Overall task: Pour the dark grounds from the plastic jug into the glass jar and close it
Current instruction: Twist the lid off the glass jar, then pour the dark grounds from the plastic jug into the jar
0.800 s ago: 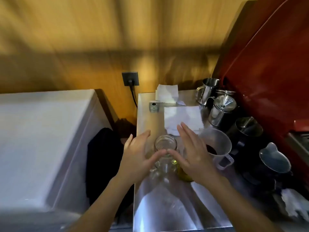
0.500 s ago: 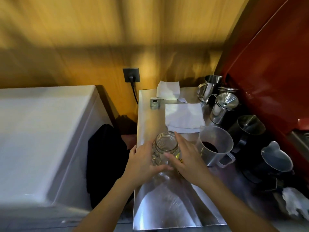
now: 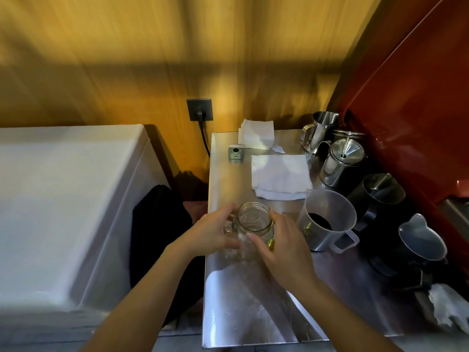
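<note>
A clear glass jar (image 3: 252, 219) with a side handle stands upright and open-mouthed on the steel counter (image 3: 241, 313). My left hand (image 3: 213, 232) wraps its left side by the handle. My right hand (image 3: 284, 247) cups its right side, with something yellowish partly hidden under the fingers. Just to the right stands the translucent plastic jug (image 3: 327, 219), with dark grounds (image 3: 319, 221) at its bottom and its handle toward me. I cannot make out a lid.
A folded white cloth (image 3: 280, 176) lies behind the jar, with a small grey device (image 3: 235, 152) and white paper beyond. Steel pitchers (image 3: 341, 161) and dark jugs (image 3: 380, 194) line the right side against a red machine. A white appliance (image 3: 63, 199) stands left of the counter.
Both hands went from hovering open beside the jar to closing around it. The view has shifted a little, so the jar sits slightly farther from me.
</note>
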Available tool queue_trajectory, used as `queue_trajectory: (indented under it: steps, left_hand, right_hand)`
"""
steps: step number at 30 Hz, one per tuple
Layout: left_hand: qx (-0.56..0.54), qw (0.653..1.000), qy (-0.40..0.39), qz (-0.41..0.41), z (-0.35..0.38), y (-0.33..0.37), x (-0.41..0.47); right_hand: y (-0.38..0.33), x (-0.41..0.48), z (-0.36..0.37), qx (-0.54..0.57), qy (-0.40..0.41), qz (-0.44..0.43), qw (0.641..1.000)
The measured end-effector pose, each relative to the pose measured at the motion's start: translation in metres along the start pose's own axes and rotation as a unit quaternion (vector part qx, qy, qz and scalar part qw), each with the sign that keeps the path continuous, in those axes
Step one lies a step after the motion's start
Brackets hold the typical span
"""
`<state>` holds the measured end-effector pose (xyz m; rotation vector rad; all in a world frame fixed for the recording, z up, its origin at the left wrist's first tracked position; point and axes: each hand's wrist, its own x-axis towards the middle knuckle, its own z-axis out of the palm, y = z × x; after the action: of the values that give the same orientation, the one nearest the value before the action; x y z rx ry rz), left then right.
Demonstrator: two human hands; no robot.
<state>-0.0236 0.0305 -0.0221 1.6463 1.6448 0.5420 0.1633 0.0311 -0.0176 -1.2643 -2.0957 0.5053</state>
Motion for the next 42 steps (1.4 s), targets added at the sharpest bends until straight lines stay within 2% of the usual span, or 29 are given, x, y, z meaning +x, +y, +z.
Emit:
queue_trajectory:
  steps: [7, 13, 19, 23, 27, 30, 34, 39, 42]
  left_hand:
    - [-0.044, 0.997, -0.058, 0.001, -0.011, -0.004, 0.006]
    - [-0.102, 0.993, -0.048, 0.021, -0.007, -0.008, 0.004]
    - [-0.186, 0.982, -0.01, 0.026, 0.006, -0.019, -0.004]
    - [-0.212, 0.977, 0.009, 0.026, 0.01, -0.017, -0.006]
    - [-0.219, 0.975, 0.009, 0.024, 0.015, -0.016, -0.003]
    - [-0.218, 0.976, 0.007, 0.024, 0.015, -0.015, -0.002]
    - [-0.228, 0.973, 0.004, 0.015, 0.016, -0.017, 0.0]
    - [-0.237, 0.971, 0.0, 0.011, 0.019, -0.022, 0.001]
    - [-0.246, 0.969, 0.004, 0.015, 0.019, -0.023, 0.0]
  right_hand:
    - [-0.003, -0.005, 0.002, -0.049, 0.02, -0.013, 0.999]
    - [-0.003, -0.002, -0.009, -0.037, 0.022, -0.005, 0.999]
    - [0.02, -0.004, -0.034, -0.022, 0.157, 0.083, 0.984]
    - [0.047, -0.011, -0.047, 0.017, 0.251, 0.158, 0.955]
    - [0.067, -0.021, -0.049, 0.063, 0.285, 0.261, 0.92]
    - [0.081, -0.026, -0.046, 0.1, 0.254, 0.321, 0.907]
    - [0.09, -0.025, -0.044, 0.275, 0.219, 0.351, 0.868]
    - [0.099, -0.023, -0.047, 0.403, 0.182, 0.325, 0.836]
    - [0.099, -0.023, -0.046, 0.441, 0.174, 0.297, 0.829]
